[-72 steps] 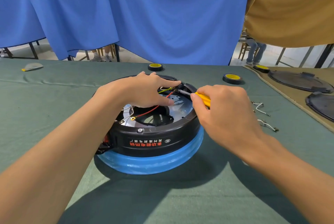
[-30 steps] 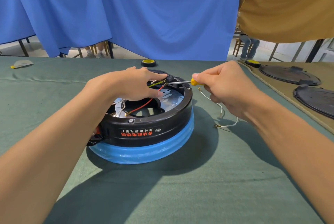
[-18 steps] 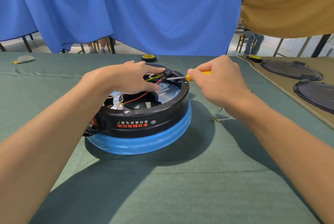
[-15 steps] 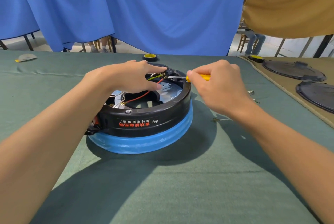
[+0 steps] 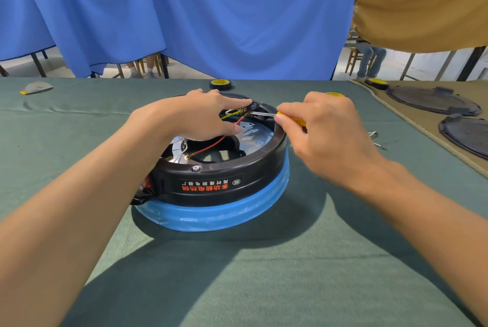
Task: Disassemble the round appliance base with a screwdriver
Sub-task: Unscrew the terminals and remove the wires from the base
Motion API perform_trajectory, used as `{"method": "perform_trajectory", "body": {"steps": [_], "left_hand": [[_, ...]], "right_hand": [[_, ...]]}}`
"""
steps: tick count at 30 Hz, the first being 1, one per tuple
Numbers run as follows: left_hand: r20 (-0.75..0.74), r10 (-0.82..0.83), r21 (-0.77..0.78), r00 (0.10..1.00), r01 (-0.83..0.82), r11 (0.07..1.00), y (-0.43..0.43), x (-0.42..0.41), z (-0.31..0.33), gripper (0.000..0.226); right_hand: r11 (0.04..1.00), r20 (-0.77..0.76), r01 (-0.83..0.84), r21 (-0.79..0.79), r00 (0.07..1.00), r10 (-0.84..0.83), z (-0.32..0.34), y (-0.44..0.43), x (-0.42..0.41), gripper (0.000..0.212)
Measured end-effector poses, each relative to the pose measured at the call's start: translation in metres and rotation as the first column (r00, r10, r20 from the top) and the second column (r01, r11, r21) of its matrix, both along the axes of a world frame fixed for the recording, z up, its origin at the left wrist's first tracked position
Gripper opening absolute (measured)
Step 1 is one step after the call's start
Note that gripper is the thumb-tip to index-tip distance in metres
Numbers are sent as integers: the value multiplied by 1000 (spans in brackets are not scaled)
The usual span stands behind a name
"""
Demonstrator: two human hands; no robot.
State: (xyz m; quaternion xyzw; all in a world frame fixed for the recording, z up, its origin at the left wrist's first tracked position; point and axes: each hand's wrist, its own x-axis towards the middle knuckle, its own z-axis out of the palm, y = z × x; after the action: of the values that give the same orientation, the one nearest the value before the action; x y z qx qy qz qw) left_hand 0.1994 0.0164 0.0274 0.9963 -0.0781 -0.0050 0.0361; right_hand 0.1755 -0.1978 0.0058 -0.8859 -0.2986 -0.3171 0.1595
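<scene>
Hands (image 5: pixel 200 115) over base (image 5: pixel 211 186), right (image 5: pixel 324 134) seemingly pinching screwdriver (image 5: pixel 264 114)

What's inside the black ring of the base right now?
Inside the base: a metal plate, a red wire, a yellow-green wire, a white wire, and the screwdriver tip at the far rim. The left hand covers the far-left interior, so that part is hidden.
</scene>
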Motion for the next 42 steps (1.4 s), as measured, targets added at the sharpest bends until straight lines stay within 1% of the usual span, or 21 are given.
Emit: {"method": "perform_trajectory", "body": {"steps": [2, 3, 5, 7, 12, 18, 21, 26, 29, 31, 36, 42], "left_hand": [[-7, 2, -6, 1000, -2, 1000, 0, -1, 1, 59], [-7, 0, -6, 1000, 0, 1000, 0, -1, 1, 59], [-9, 0, -8, 1000, 0, 1000, -1, -2, 2, 59], [-7, 6, -13, 1000, -6, 1000, -1, -3, 2, 59], [-12, 10, -22, 1000, -10, 1000, -1, -3, 1, 60], [-3, 11, -25, 1000, -12, 1000, -1, -4, 1, 61], [-5, 4, -20, 1000, -4, 1000, -1, -2, 0, 59], [-9, 0, -11, 1000, 0, 1000, 0, -1, 1, 59], [-9, -3, -14, 1000, 3, 1000, 0, -2, 2, 59], [-7, -3, -16, 1000, 3, 1000, 0, -2, 2, 59], [-9, -2, -18, 1000, 1, 1000, 0, -3, 2, 60], [0, -2, -18, 1000, 2, 1000, -2, -5, 3, 60]], "right_hand": [[1000, -23, -27, 7, 999, 27, 2, -3, 5, 28], [998, -51, -51, 37, 997, 53, 4, -4, 8, 27], [984, -143, -93, 152, 983, 115, 9, -4, 14, 25], [976, -183, -92, 199, 975, 129, 11, -2, 17, 24], [992, -54, -52, 112, 997, 59, 2, 0, 11, 25], [998, 0, -6, 69, 1000, 6, -2, 3, 3, 26], [997, 32, 15, 80, 999, -18, 0, 3, 1, 26], [999, 9, 20, 42, 1000, -20, -2, 6, 0, 27], [999, -14, 11, 51, 1000, -10, 4, 4, 3, 27], [998, -4, 4, 62, 1000, -4, 6, 2, 2, 26], [1000, 7, 6, 25, 1000, -7, 4, 3, -3, 26], [999, 16, 30, 42, 999, -31, -3, 5, -3, 25]]}}
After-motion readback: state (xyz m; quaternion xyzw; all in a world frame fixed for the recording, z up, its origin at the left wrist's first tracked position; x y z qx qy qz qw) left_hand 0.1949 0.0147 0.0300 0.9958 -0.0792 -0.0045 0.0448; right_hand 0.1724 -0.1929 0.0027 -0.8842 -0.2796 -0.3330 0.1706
